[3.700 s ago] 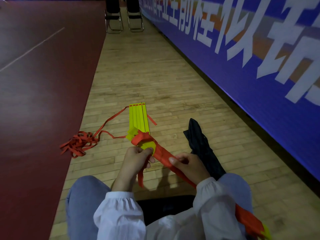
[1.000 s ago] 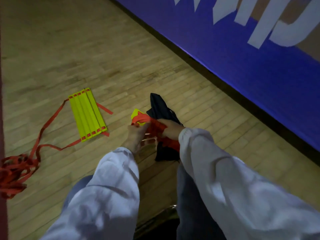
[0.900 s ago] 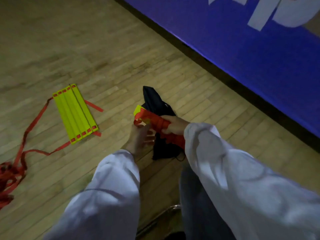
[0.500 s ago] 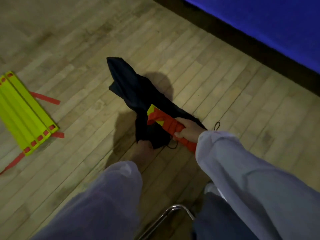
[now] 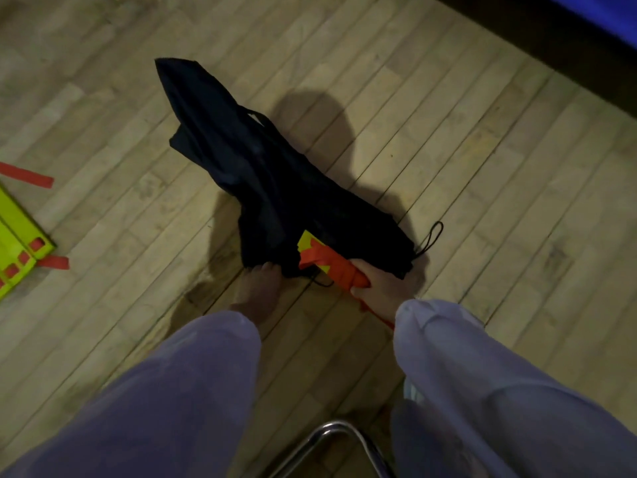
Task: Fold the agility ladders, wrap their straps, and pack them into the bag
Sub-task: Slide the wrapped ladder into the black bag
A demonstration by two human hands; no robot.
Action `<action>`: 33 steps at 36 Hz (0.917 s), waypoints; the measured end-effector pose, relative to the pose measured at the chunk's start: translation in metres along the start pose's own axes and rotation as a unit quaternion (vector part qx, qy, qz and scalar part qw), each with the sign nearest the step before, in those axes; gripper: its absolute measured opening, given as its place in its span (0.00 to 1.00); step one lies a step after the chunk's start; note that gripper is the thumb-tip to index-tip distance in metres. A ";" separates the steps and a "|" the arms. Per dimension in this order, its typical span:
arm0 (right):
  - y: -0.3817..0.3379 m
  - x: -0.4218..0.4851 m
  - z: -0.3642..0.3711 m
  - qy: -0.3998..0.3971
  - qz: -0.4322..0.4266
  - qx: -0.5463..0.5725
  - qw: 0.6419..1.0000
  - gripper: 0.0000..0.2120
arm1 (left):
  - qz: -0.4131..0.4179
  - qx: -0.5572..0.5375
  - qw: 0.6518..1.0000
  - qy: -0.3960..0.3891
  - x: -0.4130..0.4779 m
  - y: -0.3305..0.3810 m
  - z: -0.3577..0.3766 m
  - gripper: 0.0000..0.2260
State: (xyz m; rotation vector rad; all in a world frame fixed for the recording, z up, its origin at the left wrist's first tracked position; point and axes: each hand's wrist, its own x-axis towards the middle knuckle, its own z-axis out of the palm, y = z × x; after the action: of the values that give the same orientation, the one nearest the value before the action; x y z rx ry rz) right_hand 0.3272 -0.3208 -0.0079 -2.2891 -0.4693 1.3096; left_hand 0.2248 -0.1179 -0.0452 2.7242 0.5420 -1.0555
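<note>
A black drawstring bag (image 5: 275,181) lies crumpled on the wooden floor. My right hand (image 5: 382,284) grips a folded yellow agility ladder wrapped in its orange strap (image 5: 331,267), with the bundle's front end at the bag's near edge. My left hand (image 5: 256,288) pinches that same near edge of the bag. A second folded yellow ladder (image 5: 15,250) with orange strap ends (image 5: 27,175) lies at the far left edge of the view, mostly cut off.
A chrome chair frame (image 5: 341,439) shows at the bottom between my sleeves. A dark baseboard (image 5: 551,32) under a blue banner runs along the top right. The bag's drawstring loop (image 5: 435,236) lies on the floor to its right.
My view has dropped and closed in on the bag. My right hand has brought the wrapped ladder down to the bag's edge, and my left hand has let go of the bundle and taken hold of the bag.
</note>
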 end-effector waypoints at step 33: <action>-0.112 0.028 -0.021 0.017 0.011 -0.015 1.000 0.12 | 0.144 -0.356 0.895 0.228 -0.054 0.033 -0.082 0.29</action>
State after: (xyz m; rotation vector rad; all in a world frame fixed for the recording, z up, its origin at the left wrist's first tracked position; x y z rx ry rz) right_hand 0.3520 -0.2174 0.0420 -2.3439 -0.4565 1.2814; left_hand 0.2511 -0.1398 0.0524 2.2504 0.4445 -0.0802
